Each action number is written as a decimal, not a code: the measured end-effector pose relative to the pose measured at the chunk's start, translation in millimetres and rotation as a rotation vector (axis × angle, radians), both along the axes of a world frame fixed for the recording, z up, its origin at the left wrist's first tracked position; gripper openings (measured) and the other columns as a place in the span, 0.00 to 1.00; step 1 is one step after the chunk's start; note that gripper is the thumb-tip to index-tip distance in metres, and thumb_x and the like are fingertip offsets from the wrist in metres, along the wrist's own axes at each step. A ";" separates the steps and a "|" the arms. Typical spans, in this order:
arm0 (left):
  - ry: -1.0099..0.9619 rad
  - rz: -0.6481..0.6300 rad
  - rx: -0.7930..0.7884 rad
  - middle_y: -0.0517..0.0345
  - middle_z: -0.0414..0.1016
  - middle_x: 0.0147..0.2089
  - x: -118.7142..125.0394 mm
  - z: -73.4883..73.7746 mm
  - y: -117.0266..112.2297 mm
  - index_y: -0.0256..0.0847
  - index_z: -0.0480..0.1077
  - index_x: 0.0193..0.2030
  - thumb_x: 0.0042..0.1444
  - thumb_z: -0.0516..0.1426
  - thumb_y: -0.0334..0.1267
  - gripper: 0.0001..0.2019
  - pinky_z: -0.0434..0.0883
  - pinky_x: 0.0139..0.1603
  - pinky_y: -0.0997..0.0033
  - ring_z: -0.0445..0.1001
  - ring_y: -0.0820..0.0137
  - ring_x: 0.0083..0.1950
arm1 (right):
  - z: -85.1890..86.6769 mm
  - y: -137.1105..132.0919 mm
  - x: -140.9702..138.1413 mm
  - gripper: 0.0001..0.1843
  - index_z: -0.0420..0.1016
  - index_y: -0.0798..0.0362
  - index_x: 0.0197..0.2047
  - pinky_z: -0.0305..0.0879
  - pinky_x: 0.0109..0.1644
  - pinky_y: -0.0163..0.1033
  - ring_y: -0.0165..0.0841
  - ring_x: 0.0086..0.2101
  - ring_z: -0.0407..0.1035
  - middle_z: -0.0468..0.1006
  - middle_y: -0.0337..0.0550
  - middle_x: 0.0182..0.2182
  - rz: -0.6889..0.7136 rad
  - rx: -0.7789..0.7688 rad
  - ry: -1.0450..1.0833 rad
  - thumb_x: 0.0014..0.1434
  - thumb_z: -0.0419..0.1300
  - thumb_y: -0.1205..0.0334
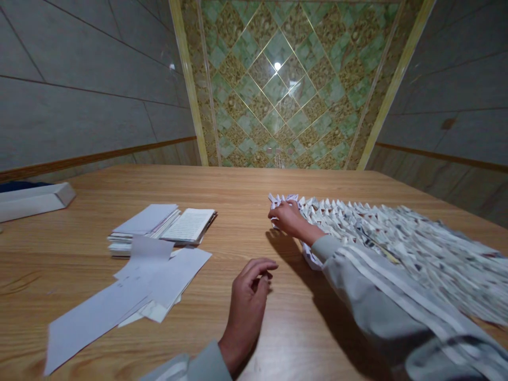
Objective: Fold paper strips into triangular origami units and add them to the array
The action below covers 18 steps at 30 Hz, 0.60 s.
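A: What's the right grip (288, 218) doing?

B: Its fingers are curled and pressed together over the near end of a long folded-paper chain (397, 243), pinching the last few links.

A: And the chain itself?

B: It lies on the right side of the wooden worktop (246, 185), spreading from that hand toward the far right edge, beside the grey striped sleeve (381, 296).

A: How would it handle?

B: It looks very light and fairly soft. Each small fold seems crisp, but the length looks floppy and easy to crush or pull out of shape. The firmest hold looks to be at the tight end, with the fingers across the folds.

A: The left grip (251, 296)?

B: It's empty, partly spread with loosely curled fingers, resting just above the wood or on it; I can't tell which. Nearest to it are the loose white sheets (166, 280), with a stack of paper slips (145, 222) behind them. A white carton (35, 201) sits at the far left.
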<state>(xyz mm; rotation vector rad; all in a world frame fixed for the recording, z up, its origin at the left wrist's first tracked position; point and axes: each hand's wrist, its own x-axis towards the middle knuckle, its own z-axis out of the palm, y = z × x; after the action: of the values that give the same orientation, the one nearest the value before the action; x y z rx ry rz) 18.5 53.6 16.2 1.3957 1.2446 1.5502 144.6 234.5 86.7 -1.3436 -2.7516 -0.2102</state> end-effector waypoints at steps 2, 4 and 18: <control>0.020 -0.013 0.006 0.50 0.81 0.46 1.7 6.1 -3.8 0.44 0.81 0.40 0.58 0.55 0.32 0.12 0.77 0.41 0.68 0.79 0.61 0.48 | 5.0 -24.3 5.4 0.08 0.81 0.54 0.46 0.58 0.61 0.57 0.46 0.52 0.71 0.82 0.50 0.45 0.042 -0.037 0.043 0.67 0.62 0.65; 0.065 -0.033 0.022 0.49 0.81 0.48 0.4 17.2 -7.0 0.44 0.81 0.42 0.59 0.55 0.32 0.13 0.77 0.46 0.66 0.79 0.60 0.50 | 3.6 -56.9 15.5 0.07 0.82 0.50 0.44 0.55 0.60 0.51 0.42 0.49 0.72 0.84 0.48 0.42 0.115 -0.080 0.088 0.66 0.62 0.65; 1.010 0.411 -0.310 0.51 0.75 0.57 -225.1 118.3 96.3 0.37 0.73 0.56 0.66 0.60 0.43 0.16 0.75 0.55 0.49 0.76 0.54 0.55 | -77.6 -202.9 94.1 0.13 0.77 0.39 0.34 0.66 0.50 0.48 0.39 0.36 0.75 0.81 0.43 0.30 0.208 -0.265 0.597 0.65 0.55 0.66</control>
<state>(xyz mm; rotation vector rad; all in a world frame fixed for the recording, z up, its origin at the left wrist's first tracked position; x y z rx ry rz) -206.6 149.9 134.6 1.8404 2.3611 0.7549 238.7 31.6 9.1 -0.9423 -2.4191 0.5014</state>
